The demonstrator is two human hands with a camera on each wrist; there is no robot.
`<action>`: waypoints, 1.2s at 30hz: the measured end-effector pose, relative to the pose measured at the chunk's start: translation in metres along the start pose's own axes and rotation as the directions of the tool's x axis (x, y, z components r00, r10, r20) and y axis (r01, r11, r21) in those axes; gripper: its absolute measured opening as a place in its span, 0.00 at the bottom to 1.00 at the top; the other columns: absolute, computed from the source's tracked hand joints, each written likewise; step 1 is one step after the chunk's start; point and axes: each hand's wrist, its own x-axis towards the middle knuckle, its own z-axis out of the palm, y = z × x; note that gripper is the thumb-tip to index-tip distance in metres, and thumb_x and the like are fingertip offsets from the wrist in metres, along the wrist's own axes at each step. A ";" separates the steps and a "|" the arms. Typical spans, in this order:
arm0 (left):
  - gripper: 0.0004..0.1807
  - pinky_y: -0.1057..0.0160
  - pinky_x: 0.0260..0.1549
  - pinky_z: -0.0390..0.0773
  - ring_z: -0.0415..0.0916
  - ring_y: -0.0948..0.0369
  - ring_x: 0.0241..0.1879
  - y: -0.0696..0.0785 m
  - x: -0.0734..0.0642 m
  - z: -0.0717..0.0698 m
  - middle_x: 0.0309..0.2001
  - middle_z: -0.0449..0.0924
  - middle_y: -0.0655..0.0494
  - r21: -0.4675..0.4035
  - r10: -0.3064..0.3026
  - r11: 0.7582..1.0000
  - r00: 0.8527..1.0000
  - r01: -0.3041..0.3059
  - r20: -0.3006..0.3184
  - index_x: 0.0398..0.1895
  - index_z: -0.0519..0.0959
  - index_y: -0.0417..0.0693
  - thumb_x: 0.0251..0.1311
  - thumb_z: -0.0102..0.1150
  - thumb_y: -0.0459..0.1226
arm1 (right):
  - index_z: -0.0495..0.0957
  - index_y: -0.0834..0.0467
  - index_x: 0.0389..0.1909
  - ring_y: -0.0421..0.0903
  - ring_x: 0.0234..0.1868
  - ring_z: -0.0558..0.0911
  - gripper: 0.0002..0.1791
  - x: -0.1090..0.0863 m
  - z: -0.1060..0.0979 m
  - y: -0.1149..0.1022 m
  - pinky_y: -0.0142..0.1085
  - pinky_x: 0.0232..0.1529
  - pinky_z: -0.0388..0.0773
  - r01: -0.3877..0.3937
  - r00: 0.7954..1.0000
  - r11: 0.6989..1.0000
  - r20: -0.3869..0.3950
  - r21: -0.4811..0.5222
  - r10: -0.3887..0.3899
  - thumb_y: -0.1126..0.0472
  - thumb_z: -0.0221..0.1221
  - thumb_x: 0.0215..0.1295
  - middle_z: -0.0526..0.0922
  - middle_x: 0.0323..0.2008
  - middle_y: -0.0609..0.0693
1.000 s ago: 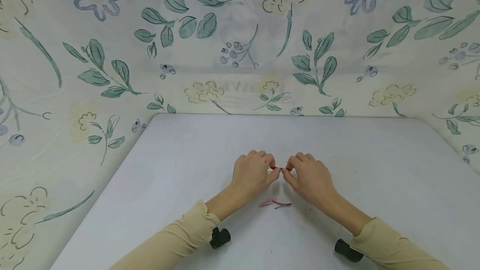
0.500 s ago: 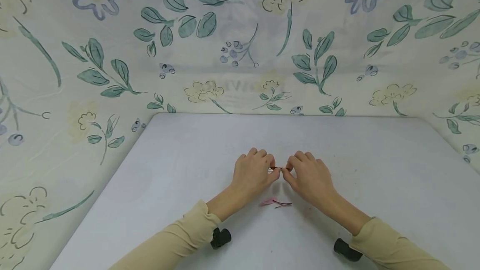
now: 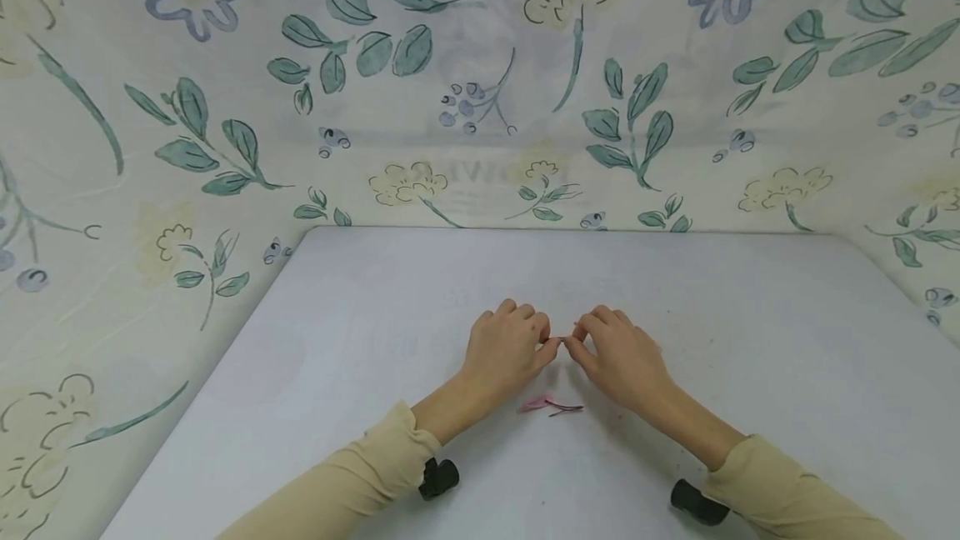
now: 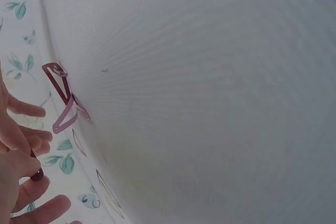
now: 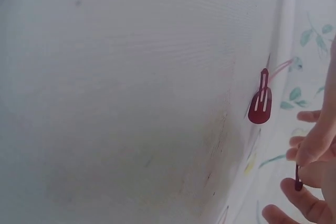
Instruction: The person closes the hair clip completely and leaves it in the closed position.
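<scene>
Both hands meet over the middle of the table in the head view. Between them is a small dark red snap hair clip (image 4: pixel 37 174), mostly hidden by fingers. My left hand (image 3: pixel 504 348) pinches one end between thumb and forefinger. At the other end, my right hand (image 3: pixel 621 361) has the clip (image 5: pixel 298 184) between thumb and forefinger. On the table just below the hands lie two more snap hair clips, one pink (image 3: pixel 535 403) and one dark red (image 3: pixel 567 409), overlapping. Both show their open frames in the left wrist view.
A white table (image 3: pixel 390 282) lies under the hands, with a flower-patterned cloth (image 3: pixel 480 148) behind it and along its sides. Dark wrist cameras hang below the left cuff (image 3: pixel 438 479) and right cuff (image 3: pixel 699 503).
The hands stay in nearly the same place. The held hair clip has turned slightly and shows less between the fingers, and the right fingertips have shifted a little. The two clips on the table have not moved.
</scene>
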 end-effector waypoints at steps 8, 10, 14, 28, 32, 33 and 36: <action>0.12 0.64 0.22 0.72 0.74 0.60 0.28 -0.002 -0.002 0.004 0.24 0.79 0.62 0.012 0.021 1.000 0.999 -0.020 -0.039 0.22 0.80 0.55 0.59 0.67 0.47 | 0.82 0.57 0.34 0.50 0.44 0.80 0.08 -0.001 -0.002 -0.001 0.43 0.37 0.80 -0.024 0.999 0.998 0.043 0.061 0.022 0.57 0.59 0.69 0.81 0.41 0.51; 0.11 0.64 0.22 0.72 0.74 0.60 0.28 -0.002 -0.002 0.003 0.24 0.79 0.62 0.020 0.023 1.000 0.999 -0.022 -0.038 0.23 0.80 0.55 0.59 0.66 0.47 | 0.82 0.57 0.36 0.50 0.44 0.80 0.08 -0.001 -0.003 -0.001 0.43 0.39 0.81 -0.027 0.998 0.996 0.058 0.081 0.023 0.56 0.59 0.69 0.81 0.41 0.51; 0.11 0.64 0.23 0.72 0.75 0.61 0.29 -0.002 -0.002 0.003 0.25 0.80 0.63 0.028 0.028 0.999 0.999 -0.027 -0.026 0.24 0.81 0.56 0.60 0.66 0.47 | 0.82 0.58 0.40 0.50 0.46 0.80 0.09 0.000 -0.003 0.001 0.44 0.43 0.81 -0.041 0.996 0.993 0.084 0.112 0.032 0.56 0.58 0.70 0.81 0.43 0.51; 0.09 0.66 0.23 0.73 0.74 0.62 0.29 -0.004 -0.001 0.003 0.25 0.79 0.64 0.046 0.094 0.995 0.992 -0.091 -0.081 0.25 0.81 0.56 0.59 0.66 0.46 | 0.82 0.59 0.42 0.51 0.45 0.80 0.11 -0.001 -0.008 0.005 0.45 0.44 0.80 -0.061 0.993 0.982 0.113 0.179 0.041 0.56 0.57 0.71 0.81 0.44 0.53; 0.08 0.66 0.23 0.71 0.74 0.62 0.29 -0.004 -0.001 0.003 0.25 0.79 0.64 0.047 0.104 0.994 0.990 -0.100 -0.093 0.26 0.82 0.56 0.59 0.66 0.46 | 0.82 0.59 0.43 0.51 0.46 0.81 0.12 -0.001 -0.010 0.006 0.47 0.45 0.80 -0.075 0.991 0.976 0.124 0.206 0.051 0.55 0.55 0.72 0.81 0.45 0.53; 0.08 0.66 0.23 0.71 0.74 0.62 0.29 -0.004 -0.001 0.002 0.25 0.78 0.64 0.050 0.108 0.993 0.989 -0.103 -0.098 0.26 0.82 0.56 0.59 0.66 0.46 | 0.82 0.59 0.43 0.51 0.46 0.81 0.13 -0.001 -0.010 0.006 0.47 0.45 0.80 -0.077 0.991 0.975 0.126 0.208 0.052 0.55 0.54 0.72 0.81 0.46 0.53; 0.08 0.66 0.23 0.71 0.74 0.62 0.29 -0.004 -0.001 0.001 0.26 0.78 0.64 0.057 0.117 0.992 0.987 -0.112 -0.106 0.27 0.82 0.56 0.59 0.66 0.46 | 0.82 0.58 0.42 0.48 0.43 0.80 0.13 0.000 -0.011 0.007 0.44 0.43 0.79 -0.076 0.990 0.974 0.132 0.213 0.048 0.55 0.53 0.73 0.81 0.46 0.52</action>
